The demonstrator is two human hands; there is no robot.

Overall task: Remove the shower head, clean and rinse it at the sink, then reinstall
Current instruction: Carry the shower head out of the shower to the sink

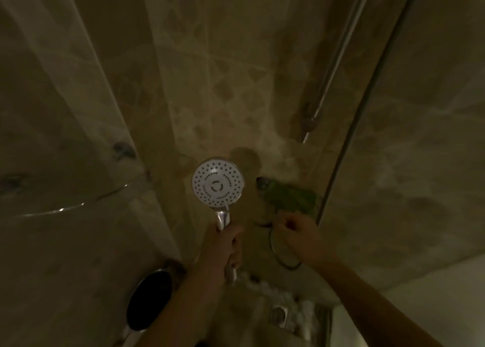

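The shower head is a round white disc with many small nozzle holes and a chrome handle, its face turned towards me. My left hand is wrapped around the handle below the disc and holds it upright in front of the tiled wall. My right hand is to the right of it, fingers pinched on a green cloth that hangs against the wall. A thin dark wire loop shows below that hand. The room is dim.
A chrome riser rail runs up the wall at the upper right, beside a dark vertical frame edge. A glass panel with bright edges stands at the left. A dark round object sits at the lower left. White items lie below.
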